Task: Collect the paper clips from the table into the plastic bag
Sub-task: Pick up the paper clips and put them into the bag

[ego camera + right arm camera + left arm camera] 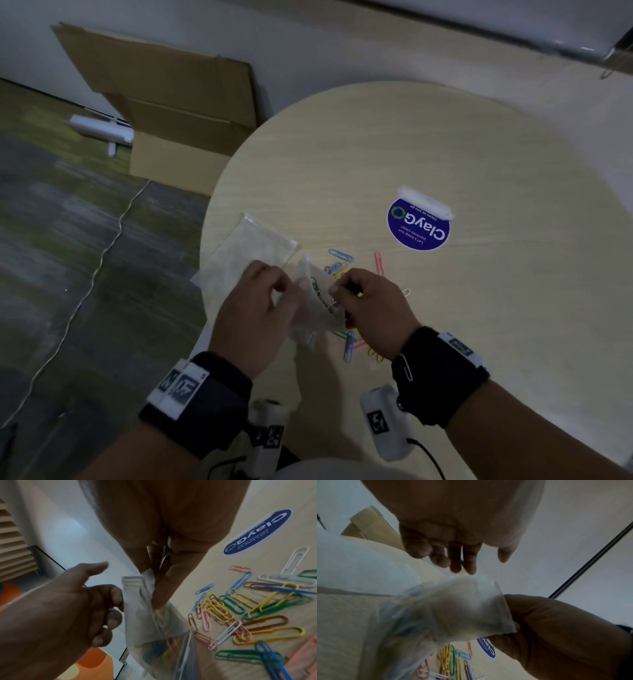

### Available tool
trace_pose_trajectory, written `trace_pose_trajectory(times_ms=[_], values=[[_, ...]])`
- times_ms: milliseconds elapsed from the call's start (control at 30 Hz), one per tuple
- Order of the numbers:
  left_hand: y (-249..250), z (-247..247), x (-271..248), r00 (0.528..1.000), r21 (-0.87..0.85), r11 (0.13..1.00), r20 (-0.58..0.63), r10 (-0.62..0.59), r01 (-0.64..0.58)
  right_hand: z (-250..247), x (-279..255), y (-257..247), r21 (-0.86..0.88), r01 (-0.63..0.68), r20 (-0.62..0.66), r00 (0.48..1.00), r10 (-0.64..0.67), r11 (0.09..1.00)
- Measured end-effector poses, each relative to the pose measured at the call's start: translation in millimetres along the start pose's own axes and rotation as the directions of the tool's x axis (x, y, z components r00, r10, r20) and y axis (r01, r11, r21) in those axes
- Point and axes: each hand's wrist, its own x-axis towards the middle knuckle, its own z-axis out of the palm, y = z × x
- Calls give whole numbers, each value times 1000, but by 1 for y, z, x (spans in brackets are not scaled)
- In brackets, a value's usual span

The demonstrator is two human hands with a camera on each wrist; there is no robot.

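Note:
A small clear plastic bag (pixel 317 305) hangs above the near left part of the round table (pixel 445 154), held between both hands. My left hand (pixel 284 291) grips its left rim with curled fingers (pixel 116 599). My right hand (pixel 342 291) pinches the right rim, thumb (pixel 163 588) lying on the bag's mouth. Several coloured clips lie inside the bag (pixel 159 651). Loose paper clips (pixel 223 608) in blue, yellow, green, pink, brown and white are scattered on the table just right of the bag, some beyond the hands (pixel 339 265) and some under them (pixel 349 346).
A second clear bag (pixel 253 250) lies flat at the table's left edge. A blue round sticker (pixel 418 226) is on the tabletop. A cardboard box (pixel 178 137) stands on the floor to the left. A white clip (pixel 406 368) sticks to my right wristband.

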Motion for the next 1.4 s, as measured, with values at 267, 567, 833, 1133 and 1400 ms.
trace_pose_trajectory(times_ms=[267, 567, 833, 1133, 1400], values=[[6, -4, 10, 990, 65, 995, 115, -83, 75, -7, -3, -5, -58, 81, 10, 997, -80, 995], [-16, 0, 8, 995, -83, 996, 94, -39, 46, 4, 1, -4, -50, 53, 31, 998, -51, 997], [-51, 27, 13, 941, 201, 979, 325, -90, 24, -14, -4, 31, 37, 21, 68, 997, -23, 999], [-61, 19, 6, 947, 154, 986, 300, -113, 68, -33, -39, 110, -557, -165, -31, 983, 178, 814], [-62, 20, 3, 951, 124, 987, 278, -133, 102, -33, 7, 83, -425, -32, -86, 996, -5, 905]])
